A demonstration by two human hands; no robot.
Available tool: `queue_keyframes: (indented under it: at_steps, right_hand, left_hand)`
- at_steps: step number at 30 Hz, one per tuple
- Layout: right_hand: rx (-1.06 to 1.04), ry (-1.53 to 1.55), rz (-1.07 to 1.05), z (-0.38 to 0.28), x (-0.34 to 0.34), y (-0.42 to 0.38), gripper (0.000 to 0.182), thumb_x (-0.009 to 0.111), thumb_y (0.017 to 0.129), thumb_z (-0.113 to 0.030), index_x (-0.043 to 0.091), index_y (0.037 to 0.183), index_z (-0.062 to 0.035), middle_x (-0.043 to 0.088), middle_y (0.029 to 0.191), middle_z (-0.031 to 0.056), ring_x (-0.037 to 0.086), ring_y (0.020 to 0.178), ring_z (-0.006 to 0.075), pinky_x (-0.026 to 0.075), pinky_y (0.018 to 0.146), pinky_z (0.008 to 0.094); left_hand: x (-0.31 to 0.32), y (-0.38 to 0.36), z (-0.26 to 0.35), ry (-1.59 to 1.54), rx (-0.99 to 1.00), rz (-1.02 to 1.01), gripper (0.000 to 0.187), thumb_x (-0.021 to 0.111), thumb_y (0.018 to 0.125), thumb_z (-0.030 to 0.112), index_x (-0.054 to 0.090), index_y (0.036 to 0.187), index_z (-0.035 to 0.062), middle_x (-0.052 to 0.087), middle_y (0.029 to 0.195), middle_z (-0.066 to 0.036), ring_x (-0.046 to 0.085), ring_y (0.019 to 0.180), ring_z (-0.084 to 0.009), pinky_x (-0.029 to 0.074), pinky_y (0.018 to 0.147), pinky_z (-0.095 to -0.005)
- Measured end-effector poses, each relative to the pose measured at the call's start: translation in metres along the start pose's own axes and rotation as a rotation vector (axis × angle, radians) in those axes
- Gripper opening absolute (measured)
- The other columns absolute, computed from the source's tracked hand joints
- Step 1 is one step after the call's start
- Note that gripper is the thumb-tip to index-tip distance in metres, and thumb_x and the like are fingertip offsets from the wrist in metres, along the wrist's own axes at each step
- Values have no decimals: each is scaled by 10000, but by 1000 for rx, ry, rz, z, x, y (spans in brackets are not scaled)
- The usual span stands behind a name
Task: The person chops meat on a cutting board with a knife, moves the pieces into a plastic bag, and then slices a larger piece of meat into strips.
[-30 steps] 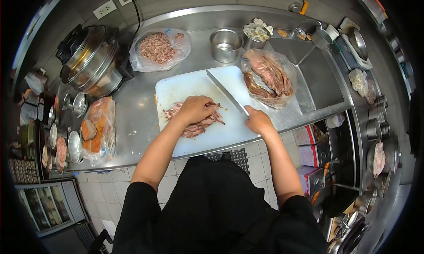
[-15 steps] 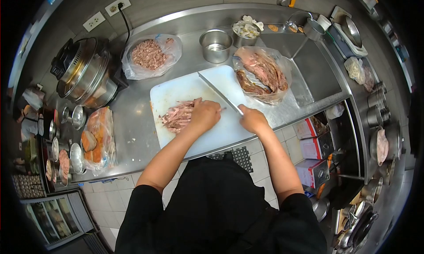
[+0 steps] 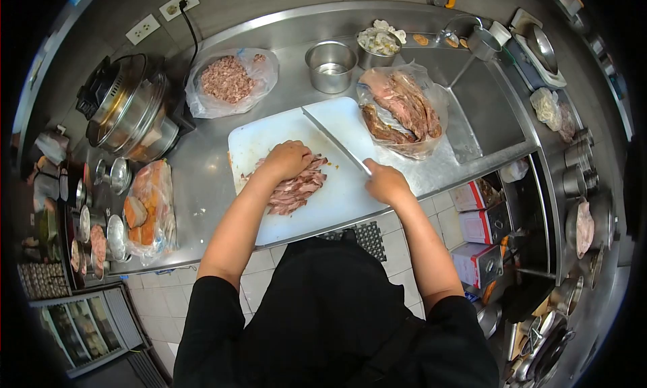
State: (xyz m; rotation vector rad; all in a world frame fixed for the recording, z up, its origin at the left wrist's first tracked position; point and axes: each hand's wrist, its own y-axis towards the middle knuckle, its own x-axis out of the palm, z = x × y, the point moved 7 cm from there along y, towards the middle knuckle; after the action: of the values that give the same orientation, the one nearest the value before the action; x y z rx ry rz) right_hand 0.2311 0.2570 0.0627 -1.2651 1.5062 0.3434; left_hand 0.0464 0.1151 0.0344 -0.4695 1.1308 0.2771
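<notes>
My right hand is wrapped round the handle of a long kitchen knife. Its blade points up and to the left over the white cutting board. A pile of sliced meat, pink and brown strips, lies on the left half of the board. My left hand is on the upper part of the pile, its fingers together and curled against the strips; the fingertips are partly hidden. To the board's upper right, an opened plastic bag holds large pieces of cooked-looking meat.
Ground meat in a plastic bag, an empty metal pot and a pot of pale pieces stand behind the board. A sink is at right. Bagged orange-brown food and a large lidded cooker are at left.
My left hand has moved left and up over the sliced meat, and the strips now spread further right and lower on the board. The right hand and knife have hardly moved.
</notes>
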Motion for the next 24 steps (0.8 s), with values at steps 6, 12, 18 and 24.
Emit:
queue_keyframes:
  at_steps: [6, 12, 18, 24]
  right_hand:
    - [-13, 26, -27, 2, -3, 3, 442, 533, 817, -90, 538, 1259, -96, 689, 1055, 232, 652, 1015, 392, 496, 896, 471]
    - [-35, 30, -53, 6, -1, 8, 434, 548, 826, -102, 535, 1260, -90, 690, 1033, 247, 655, 1005, 403, 501, 892, 470]
    - [-110, 62, -1, 15, 2, 16, 394, 576, 843, -149, 538, 1225, -63, 696, 981, 248, 667, 948, 410, 512, 857, 485]
    - [-108, -27, 62, 5, 4, 8, 346, 585, 883, -213, 521, 1184, -54, 703, 897, 237, 678, 876, 414, 523, 819, 492]
  left_hand:
    - [0, -10, 5, -41, -12, 42, 358, 487, 986, 339, 688, 1152, 93, 623, 1201, -110, 540, 1178, -320, 443, 1007, -404]
    - [4, -18, 4, -107, 43, 124, 331, 498, 972, 290, 663, 1198, 113, 611, 1183, -85, 525, 1157, -300, 426, 1013, -402]
    - [5, -25, 15, -48, 5, 200, 302, 527, 952, 252, 671, 1193, 142, 601, 1194, -49, 518, 1156, -266, 418, 1001, -382]
    - [4, -18, 18, -6, -9, 188, 253, 575, 927, 234, 707, 1132, 165, 618, 1149, -35, 538, 1097, -262, 428, 957, -388]
